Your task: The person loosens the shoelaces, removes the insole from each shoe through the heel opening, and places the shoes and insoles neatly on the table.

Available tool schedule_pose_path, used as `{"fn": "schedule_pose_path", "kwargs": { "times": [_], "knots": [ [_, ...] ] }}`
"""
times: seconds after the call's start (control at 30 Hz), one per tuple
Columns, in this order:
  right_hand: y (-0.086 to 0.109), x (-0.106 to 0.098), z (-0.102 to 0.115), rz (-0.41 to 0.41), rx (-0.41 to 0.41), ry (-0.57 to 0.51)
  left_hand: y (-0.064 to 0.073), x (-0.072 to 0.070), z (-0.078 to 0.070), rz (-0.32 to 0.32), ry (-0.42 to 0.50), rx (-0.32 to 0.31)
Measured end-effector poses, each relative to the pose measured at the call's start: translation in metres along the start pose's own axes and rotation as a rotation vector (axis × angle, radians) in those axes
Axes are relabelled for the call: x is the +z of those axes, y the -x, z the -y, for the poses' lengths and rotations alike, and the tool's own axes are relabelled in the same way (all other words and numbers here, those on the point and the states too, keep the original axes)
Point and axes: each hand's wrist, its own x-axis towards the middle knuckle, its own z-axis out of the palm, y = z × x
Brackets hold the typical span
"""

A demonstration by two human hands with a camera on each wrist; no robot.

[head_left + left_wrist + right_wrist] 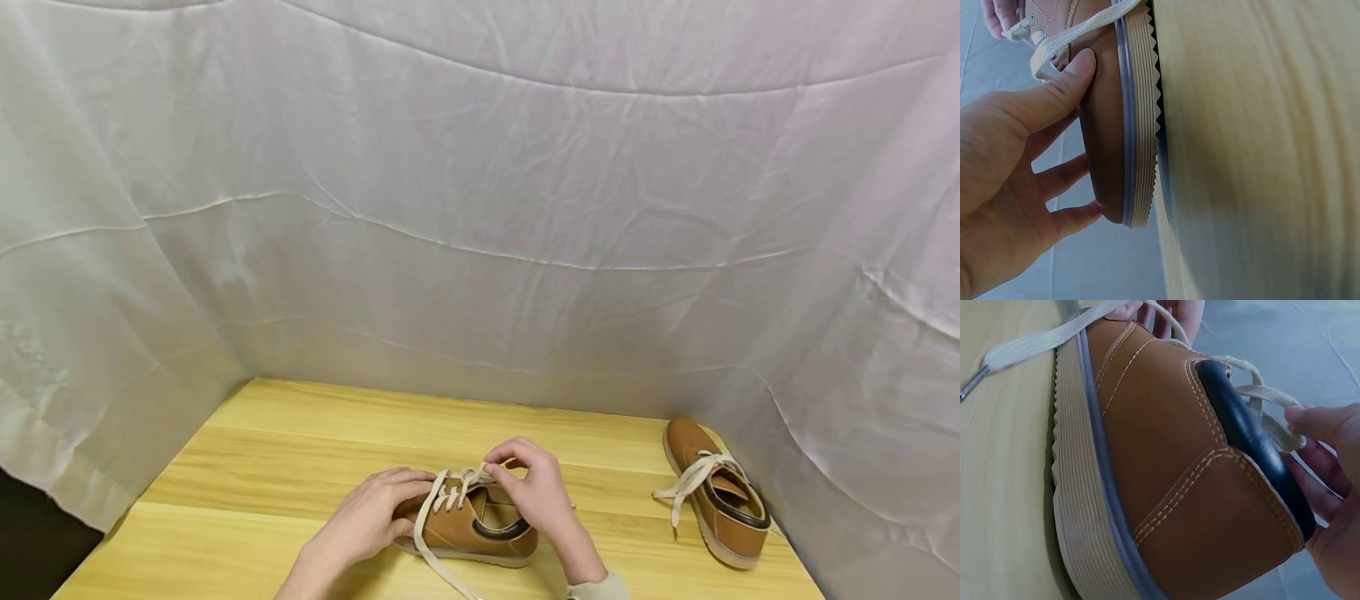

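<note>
A brown leather shoe (459, 534) with cream laces stands sole down on the table, its toe to the left. My left hand (366, 518) grips its toe. In the left wrist view the thumb (1079, 72) presses the upper while the other fingers reach round the far side. Above the shoe's opening, my right hand (537, 485) pinches a loop of the shoelace (1272, 395) between thumb and fingers. Another lace end (1029, 351) with a metal tip hangs over the near side onto the table.
A matching brown shoe (731, 537) stands at the table's right edge, with its lace (693, 479) trailing over the side. Pale grey curtains (480, 208) enclose the wooden table (247, 467) at the back and both sides.
</note>
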Motion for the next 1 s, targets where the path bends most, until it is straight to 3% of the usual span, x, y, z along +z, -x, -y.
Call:
{"fn": "schedule_pose_path", "kwargs": {
  "times": [0.3,0.53,0.67,0.8,1.0],
  "knots": [
    [0.0,-0.002,-0.009,-0.053,0.228,0.011,0.0,0.002,0.001,-0.002,-0.008,0.006],
    [0.001,-0.004,-0.011,0.01,0.255,0.063,0.001,0.002,0.001,0.009,-0.001,-0.019],
    [0.0,-0.004,-0.008,-0.015,0.184,0.047,0.001,0.003,0.001,-0.001,-0.008,-0.007],
    [0.0,-0.005,-0.002,-0.027,0.041,0.074,0.001,0.003,0.001,-0.02,-0.014,0.009],
    [0.001,-0.006,0.007,0.078,-0.136,0.204,0.001,0.002,0.002,-0.005,-0.014,0.004]
  ]
}}
